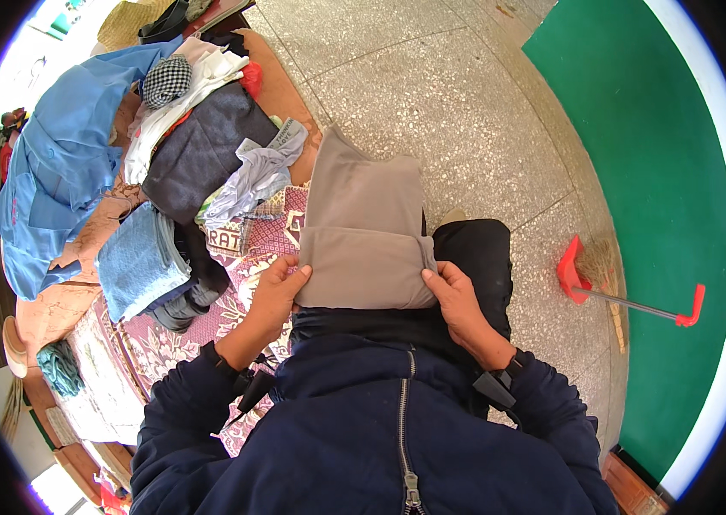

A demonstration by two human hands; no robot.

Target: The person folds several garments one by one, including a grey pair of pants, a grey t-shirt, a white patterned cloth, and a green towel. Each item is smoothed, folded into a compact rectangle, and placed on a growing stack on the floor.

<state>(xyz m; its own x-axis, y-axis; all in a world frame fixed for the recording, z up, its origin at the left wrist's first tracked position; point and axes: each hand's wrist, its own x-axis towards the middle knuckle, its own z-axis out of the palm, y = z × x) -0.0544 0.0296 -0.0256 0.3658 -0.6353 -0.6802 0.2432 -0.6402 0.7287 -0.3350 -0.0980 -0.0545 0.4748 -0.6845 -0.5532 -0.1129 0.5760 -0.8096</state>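
A grey-brown cloth garment [366, 193] lies across my lap, its near part folded over into a flat rectangle. My left hand [276, 299] pinches the fold's left edge, thumb on top. On the opposite side, my right hand [459, 302] grips the right edge in the same way. The far end of the garment reaches past my knees, above the floor. Just left of my left hand sits a folded pair of light blue jeans [144, 261] on top of dark folded clothes [198, 290].
A patterned pink cover [208, 325] lies on the seat at left. On it are a crumpled pale lavender garment [260, 170], a dark folded garment [211, 141] and a blue shirt [70, 141]. A red dustpan [572, 273] and a straw broom [601, 264] stand by the green wall [652, 167].
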